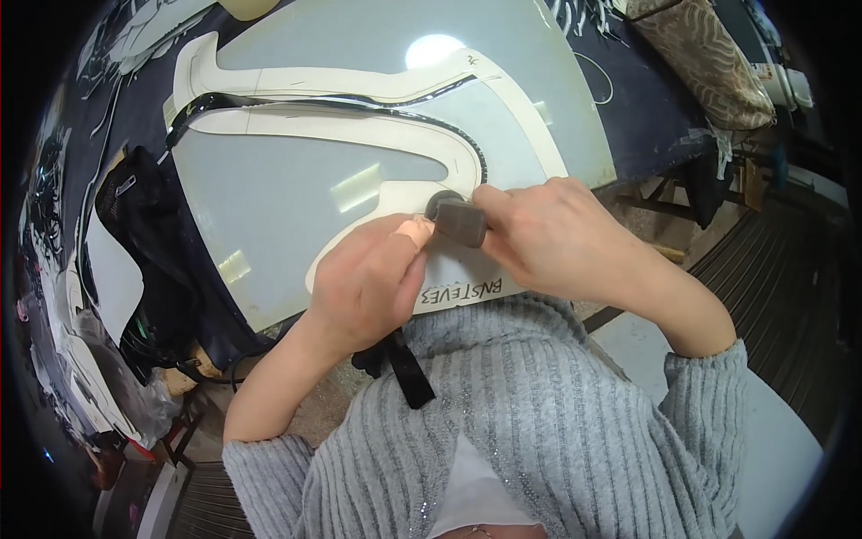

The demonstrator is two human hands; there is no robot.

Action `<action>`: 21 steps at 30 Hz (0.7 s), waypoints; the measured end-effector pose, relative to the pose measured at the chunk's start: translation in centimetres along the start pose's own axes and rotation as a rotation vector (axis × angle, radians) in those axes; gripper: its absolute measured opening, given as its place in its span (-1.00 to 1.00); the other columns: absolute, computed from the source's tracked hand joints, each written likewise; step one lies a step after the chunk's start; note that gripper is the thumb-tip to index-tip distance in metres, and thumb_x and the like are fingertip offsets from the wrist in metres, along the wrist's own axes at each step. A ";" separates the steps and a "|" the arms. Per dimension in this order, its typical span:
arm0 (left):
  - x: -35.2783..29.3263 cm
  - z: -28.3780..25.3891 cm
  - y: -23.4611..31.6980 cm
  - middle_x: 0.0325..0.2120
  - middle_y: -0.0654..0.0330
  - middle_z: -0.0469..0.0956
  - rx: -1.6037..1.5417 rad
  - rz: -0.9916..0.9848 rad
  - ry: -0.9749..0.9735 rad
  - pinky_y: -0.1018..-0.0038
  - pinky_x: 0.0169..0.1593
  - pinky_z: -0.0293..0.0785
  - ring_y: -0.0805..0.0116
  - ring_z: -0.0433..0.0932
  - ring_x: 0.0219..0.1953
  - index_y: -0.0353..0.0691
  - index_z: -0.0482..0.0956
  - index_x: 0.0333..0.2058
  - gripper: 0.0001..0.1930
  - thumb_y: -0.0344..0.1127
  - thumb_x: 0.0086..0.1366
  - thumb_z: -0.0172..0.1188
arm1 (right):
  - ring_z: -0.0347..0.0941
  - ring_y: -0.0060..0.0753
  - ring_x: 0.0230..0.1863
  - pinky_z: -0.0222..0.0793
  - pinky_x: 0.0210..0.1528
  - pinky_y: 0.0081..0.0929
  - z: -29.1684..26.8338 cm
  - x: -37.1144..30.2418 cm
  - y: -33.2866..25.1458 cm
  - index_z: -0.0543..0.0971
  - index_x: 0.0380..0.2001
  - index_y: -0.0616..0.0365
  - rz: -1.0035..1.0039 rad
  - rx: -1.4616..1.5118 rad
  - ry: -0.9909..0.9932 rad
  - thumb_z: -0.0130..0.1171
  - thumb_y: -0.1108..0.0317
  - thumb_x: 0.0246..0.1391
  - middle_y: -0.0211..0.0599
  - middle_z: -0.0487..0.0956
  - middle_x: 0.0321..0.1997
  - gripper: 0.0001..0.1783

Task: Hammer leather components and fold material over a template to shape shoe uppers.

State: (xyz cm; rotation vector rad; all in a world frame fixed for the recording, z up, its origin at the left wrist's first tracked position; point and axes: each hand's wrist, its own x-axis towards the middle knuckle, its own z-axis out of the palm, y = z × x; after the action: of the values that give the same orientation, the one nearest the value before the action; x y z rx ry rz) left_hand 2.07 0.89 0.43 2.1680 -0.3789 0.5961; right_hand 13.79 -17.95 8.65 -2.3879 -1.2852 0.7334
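My left hand is closed, its thumb and fingertips pinched at the lower part of a cream curved pattern piece. Whatever lies between those fingertips is hidden. My right hand grips a dark grey hammer, whose blocky head sits between both hands; its handle is not visible. A glossy black strip follows the curved edge of the cream piece, bends round at the right and runs down toward my right fingertips. All of this lies on a pale translucent board.
A black mesh bag hangs at the board's left edge. Paper scraps lie on the dark cloth at the far left. At the far right are a patterned brown pouch and a white container. A black strap hangs before my sweater.
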 end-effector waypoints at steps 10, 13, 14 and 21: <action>0.9 -1.2 0.3 -0.27 0.03 0.60 0.076 -0.013 -0.148 0.28 -0.14 0.58 0.06 0.62 -0.25 -0.38 0.30 0.08 -0.37 -0.66 0.01 0.34 | 0.51 0.07 -0.59 0.38 -0.49 -0.10 0.1 -0.4 -0.1 0.47 -0.47 0.26 0.046 0.015 -0.027 0.11 0.11 0.25 -0.06 0.49 -0.71 -0.61; 0.7 -0.3 0.1 -0.34 0.09 0.56 0.055 -0.010 -0.092 0.30 -0.16 0.53 0.10 0.58 -0.28 -0.34 0.39 0.03 -0.44 -0.61 0.00 0.33 | 0.51 0.06 -0.59 0.39 -0.50 -0.12 0.1 -0.7 -0.2 0.47 -0.46 0.26 0.047 0.016 -0.033 0.13 0.12 0.24 -0.07 0.49 -0.71 -0.62; 0.6 0.0 0.0 -0.41 0.15 0.52 0.028 -0.007 -0.004 0.33 -0.19 0.47 0.13 0.54 -0.31 -0.31 0.47 -0.02 -0.50 -0.57 -0.01 0.32 | 0.52 0.05 -0.59 0.40 -0.50 -0.13 0.2 -0.8 -0.3 0.47 -0.46 0.26 0.036 0.002 -0.031 0.14 0.13 0.23 -0.08 0.49 -0.71 -0.63; 0.8 -0.5 -0.1 -0.43 0.13 0.50 -0.009 -0.002 -0.047 0.31 -0.19 0.47 0.11 0.53 -0.33 -0.32 0.48 -0.05 -0.51 -0.60 -0.02 0.31 | 0.53 0.02 -0.59 0.40 -0.50 -0.14 0.0 -0.6 -0.3 0.47 -0.46 0.24 -0.037 -0.100 -0.059 0.16 0.15 0.20 -0.10 0.50 -0.72 -0.65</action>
State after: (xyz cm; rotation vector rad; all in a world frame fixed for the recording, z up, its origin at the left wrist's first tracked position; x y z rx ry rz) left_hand 2.64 1.28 1.10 2.1764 -0.4044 0.5422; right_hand 13.29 -18.31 8.99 -2.4303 -1.4178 0.7510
